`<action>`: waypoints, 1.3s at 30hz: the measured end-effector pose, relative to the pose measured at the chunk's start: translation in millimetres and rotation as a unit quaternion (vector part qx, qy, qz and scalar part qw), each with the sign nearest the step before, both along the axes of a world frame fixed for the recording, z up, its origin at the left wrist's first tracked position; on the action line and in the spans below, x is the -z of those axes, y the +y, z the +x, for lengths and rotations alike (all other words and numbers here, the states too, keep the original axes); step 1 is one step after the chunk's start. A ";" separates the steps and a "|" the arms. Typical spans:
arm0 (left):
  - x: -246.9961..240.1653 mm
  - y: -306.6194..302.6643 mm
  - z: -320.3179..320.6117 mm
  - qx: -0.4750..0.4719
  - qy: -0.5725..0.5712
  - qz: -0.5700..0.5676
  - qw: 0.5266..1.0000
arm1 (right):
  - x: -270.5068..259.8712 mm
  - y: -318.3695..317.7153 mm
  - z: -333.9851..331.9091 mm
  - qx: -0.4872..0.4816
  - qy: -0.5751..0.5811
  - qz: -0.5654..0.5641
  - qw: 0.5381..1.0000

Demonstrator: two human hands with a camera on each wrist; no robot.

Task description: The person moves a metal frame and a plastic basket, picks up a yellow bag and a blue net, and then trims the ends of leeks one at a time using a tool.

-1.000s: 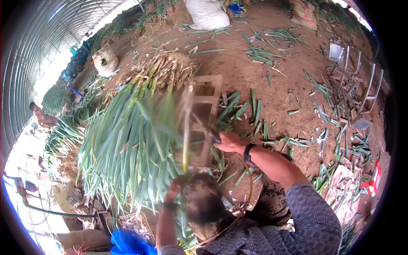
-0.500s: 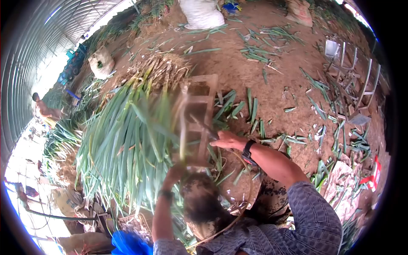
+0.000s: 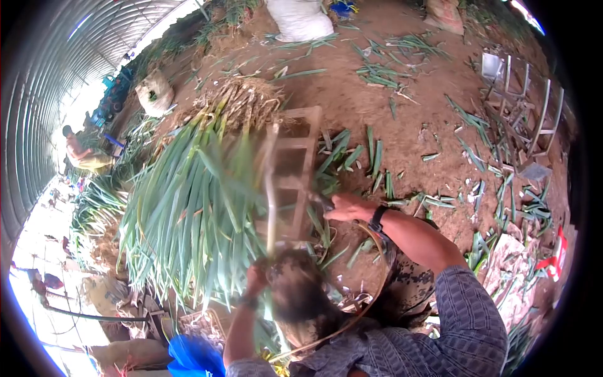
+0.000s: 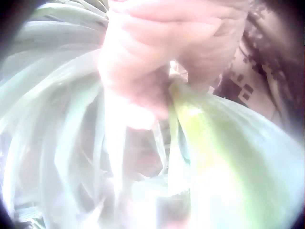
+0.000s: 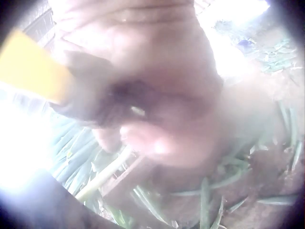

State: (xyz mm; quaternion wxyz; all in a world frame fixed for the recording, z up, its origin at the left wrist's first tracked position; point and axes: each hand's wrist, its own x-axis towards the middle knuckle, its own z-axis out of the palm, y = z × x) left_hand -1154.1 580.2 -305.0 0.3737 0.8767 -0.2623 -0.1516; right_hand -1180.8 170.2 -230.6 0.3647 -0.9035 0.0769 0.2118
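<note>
My left hand grips a long green onion by its green end, and the pale stalk points away from me, blurred. In the left wrist view, fingers close round the green leaves. My right hand is wrapped round a dark air blow gun, right of the stalk; a yellowish hose runs back from it. The right wrist view shows curled fingers and the dark handle, with much blur. A large pile of green onions lies left of the stalk, roots at the far end.
A wooden slatted frame stands under the stalk. Cut leaves litter the dirt floor. White sacks stand at the back, a metal-legged rack at the right. A far person is at the left; a blue bag lies near.
My right hand has shifted slightly right with the blow gun, whose barrel shows less now. The left hand stays on the green onion, with small shifts. The far person appears further right.
</note>
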 end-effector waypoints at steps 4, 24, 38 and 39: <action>8.3 6.9 -1.4 0.008 -0.064 0.013 0.998 | -47.5 5.2 -30.4 -0.092 -0.059 -0.053 0.993; -76.8 -143.9 -8.5 0.062 -0.117 0.002 0.991 | -84.3 -37.4 -85.1 0.082 -0.232 0.171 0.954; -49.2 -146.9 111.9 0.030 -0.216 0.200 0.955 | -87.2 -40.0 -48.9 0.038 -0.074 0.103 0.991; -54.0 -142.6 113.8 0.046 -0.211 0.211 0.953 | -88.0 -39.8 -42.8 0.039 -0.058 0.111 0.991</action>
